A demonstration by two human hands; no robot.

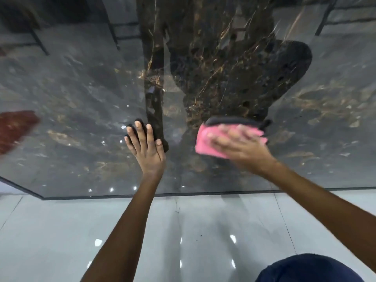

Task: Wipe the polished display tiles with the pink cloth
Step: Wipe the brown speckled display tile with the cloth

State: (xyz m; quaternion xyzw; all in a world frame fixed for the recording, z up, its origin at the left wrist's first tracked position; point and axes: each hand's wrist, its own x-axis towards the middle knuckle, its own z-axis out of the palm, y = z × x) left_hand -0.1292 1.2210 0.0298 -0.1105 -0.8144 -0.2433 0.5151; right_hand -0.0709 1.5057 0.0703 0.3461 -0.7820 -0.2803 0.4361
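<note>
Dark glossy marble tile [81, 98] is standing over a pale grey floor [183, 231]. Left hand [145, 148] is resting spread flat on it, right hand [240, 146] beside it is pressing the pink cloth [205, 142] against it, fingers blurred.

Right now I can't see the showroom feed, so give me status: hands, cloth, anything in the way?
Left hand flat, fingers spread on the dark polished tile. Right hand pressing pink cloth to the tile, blurred. Nothing in the way.

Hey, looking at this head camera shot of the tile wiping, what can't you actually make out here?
Head view only:
- Right hand: motion-blurred on the pink cloth, finger pose unclear.
- Red patch: blurred, cut by the left edge, unidentifiable.
- Dark tile: reflections mask any dirt.
- Left hand covers the tile beneath.
</note>
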